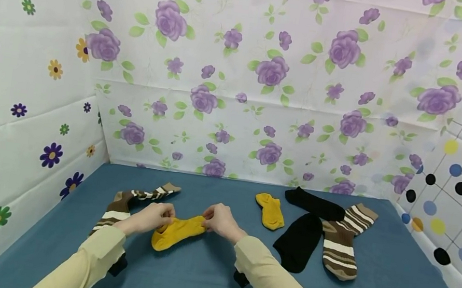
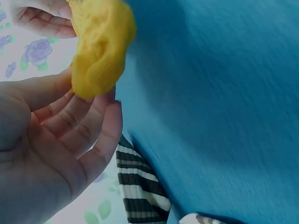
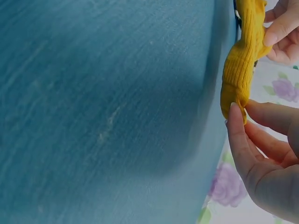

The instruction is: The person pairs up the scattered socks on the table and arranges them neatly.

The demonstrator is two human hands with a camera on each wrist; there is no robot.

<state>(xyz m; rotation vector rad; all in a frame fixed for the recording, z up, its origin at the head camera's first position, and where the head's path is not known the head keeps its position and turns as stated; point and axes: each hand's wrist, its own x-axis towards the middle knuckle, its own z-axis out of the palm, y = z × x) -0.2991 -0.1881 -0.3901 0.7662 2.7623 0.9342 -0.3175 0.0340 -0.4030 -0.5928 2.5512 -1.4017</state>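
The left hand [image 1: 151, 217] pinches one end of a yellow sock [image 1: 177, 235] and the right hand [image 1: 224, 222] pinches the other, which seems to make it long and not floppy. It is over the counter [image 1: 177, 283], a bit left of the middle. The other yellow sock [image 1: 271, 212] lies near the far edge with nothing on top, so it looks easy to see. The counter is blue. Behind it hangs a sheet [image 1: 229, 22] with purple flowers.
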